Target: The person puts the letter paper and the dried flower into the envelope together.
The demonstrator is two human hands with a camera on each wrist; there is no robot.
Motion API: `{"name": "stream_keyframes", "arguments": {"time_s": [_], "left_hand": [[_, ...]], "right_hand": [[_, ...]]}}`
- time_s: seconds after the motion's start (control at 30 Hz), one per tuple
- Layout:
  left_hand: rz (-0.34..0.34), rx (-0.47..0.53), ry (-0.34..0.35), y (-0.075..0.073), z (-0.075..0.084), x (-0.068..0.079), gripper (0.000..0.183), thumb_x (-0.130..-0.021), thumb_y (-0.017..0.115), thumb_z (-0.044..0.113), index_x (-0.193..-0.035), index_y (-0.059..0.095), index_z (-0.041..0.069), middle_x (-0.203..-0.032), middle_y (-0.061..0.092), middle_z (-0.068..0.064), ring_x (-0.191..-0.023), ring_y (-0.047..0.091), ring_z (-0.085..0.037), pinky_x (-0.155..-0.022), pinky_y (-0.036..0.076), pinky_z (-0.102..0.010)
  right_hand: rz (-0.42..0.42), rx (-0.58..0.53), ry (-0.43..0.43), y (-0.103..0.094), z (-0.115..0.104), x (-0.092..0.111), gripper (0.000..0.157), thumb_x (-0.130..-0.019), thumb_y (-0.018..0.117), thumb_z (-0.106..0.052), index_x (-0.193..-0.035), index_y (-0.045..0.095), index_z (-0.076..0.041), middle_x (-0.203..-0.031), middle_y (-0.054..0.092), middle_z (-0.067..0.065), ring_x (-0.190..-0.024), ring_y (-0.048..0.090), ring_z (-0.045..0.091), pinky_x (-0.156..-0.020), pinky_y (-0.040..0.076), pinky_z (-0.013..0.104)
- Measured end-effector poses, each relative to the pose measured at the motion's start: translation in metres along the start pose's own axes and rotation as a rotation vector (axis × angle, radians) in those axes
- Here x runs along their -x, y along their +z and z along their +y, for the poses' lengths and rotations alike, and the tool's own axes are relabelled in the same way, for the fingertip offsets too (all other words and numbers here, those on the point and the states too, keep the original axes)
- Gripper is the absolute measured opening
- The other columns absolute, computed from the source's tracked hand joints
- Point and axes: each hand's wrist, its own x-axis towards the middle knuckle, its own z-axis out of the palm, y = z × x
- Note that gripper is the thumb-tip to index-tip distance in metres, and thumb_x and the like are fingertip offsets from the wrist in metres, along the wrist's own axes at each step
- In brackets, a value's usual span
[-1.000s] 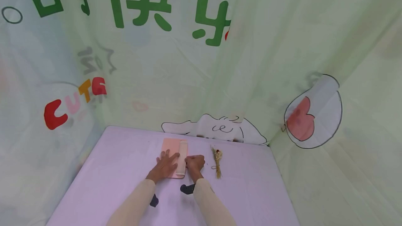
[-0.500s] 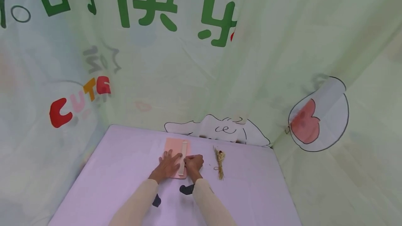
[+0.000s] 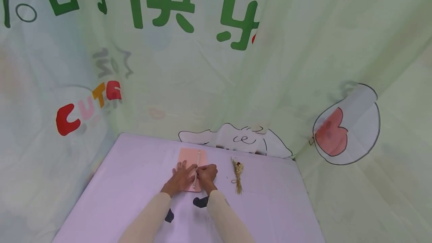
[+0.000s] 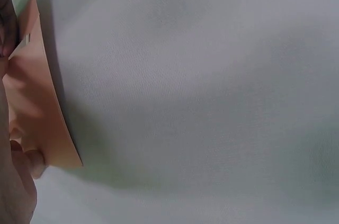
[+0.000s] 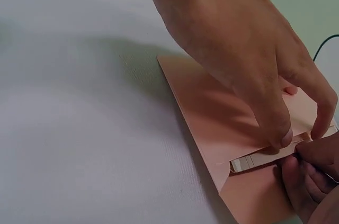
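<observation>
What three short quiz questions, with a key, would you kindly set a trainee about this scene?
1. True or false: the left hand rests on the card, beside the narrow pale strip.

2. Choose one: what lies on the table to the right of the right hand?
(a) a mug
(b) a small dried-flower bouquet
(c) a pair of scissors

3. Fill in the missing colour: the card under the left hand is ____.

Key: 1. True. 2. (b). 3. Pink.
</observation>
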Motion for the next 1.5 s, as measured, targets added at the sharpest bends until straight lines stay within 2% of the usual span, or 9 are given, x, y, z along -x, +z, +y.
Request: {"name": "stream_keyframes", "arguments": {"time_s": [0.33, 0.8, 1.03, 1.23, 1.5], "left_hand": [[0.009, -0.006, 0.026, 0.009, 0.002, -0.004, 0.051, -0.112, 0.060, 0.032, -0.160, 0.053, 0.019, -0.174, 0.034, -0.032, -0.162, 0.023, -0.063, -0.122, 0.022, -0.086], [0.004, 0.006, 0.023, 0.010, 0.009, -0.006, 0.049, -0.112, 0.060, 0.031, -0.160, 0.053, 0.021, -0.174, 0.034, -0.032, -0.162, 0.022, -0.063, -0.123, 0.021, -0.086], [0.002, 0.017, 0.026, 0.004, 0.013, -0.005, 0.050, -0.111, 0.061, 0.030, -0.160, 0.051, 0.021, -0.175, 0.032, -0.031, -0.163, 0.020, -0.064, -0.123, 0.019, -0.086], [0.026, 0.009, 0.032, 0.008, 0.005, -0.008, 0.049, -0.111, 0.062, 0.030, -0.158, 0.053, 0.019, -0.173, 0.034, -0.034, -0.160, 0.024, -0.066, -0.121, 0.021, -0.088], [0.019, -0.026, 0.010, 0.002, -0.001, 0.002, 0.050, -0.110, 0.064, 0.028, -0.158, 0.054, 0.018, -0.173, 0.031, -0.037, -0.159, 0.025, -0.066, -0.120, 0.025, -0.086]], "right_hand": [[0.009, 0.009, -0.050, -0.003, 0.002, -0.005, 0.006, -0.084, 0.078, 0.010, -0.085, 0.082, 0.007, -0.078, 0.079, 0.019, -0.057, 0.071, 0.019, -0.057, 0.063, 0.030], [0.001, -0.004, -0.056, -0.008, 0.005, -0.006, 0.007, -0.082, 0.076, 0.012, -0.084, 0.082, 0.009, -0.076, 0.078, 0.020, -0.054, 0.068, 0.018, -0.053, 0.060, 0.029], [-0.018, -0.035, -0.029, -0.009, 0.000, -0.006, 0.008, -0.080, 0.077, 0.015, -0.086, 0.081, 0.010, -0.079, 0.078, 0.022, -0.055, 0.069, 0.018, -0.052, 0.059, 0.028], [-0.057, -0.016, -0.018, -0.009, -0.001, -0.004, 0.008, -0.084, 0.077, 0.014, -0.088, 0.081, 0.009, -0.081, 0.079, 0.019, -0.060, 0.071, 0.019, -0.057, 0.063, 0.029], [-0.118, -0.039, -0.036, -0.009, -0.002, 0.004, 0.005, -0.088, 0.077, 0.011, -0.090, 0.080, 0.010, -0.078, 0.079, 0.018, -0.060, 0.073, 0.018, -0.059, 0.063, 0.028]]}}
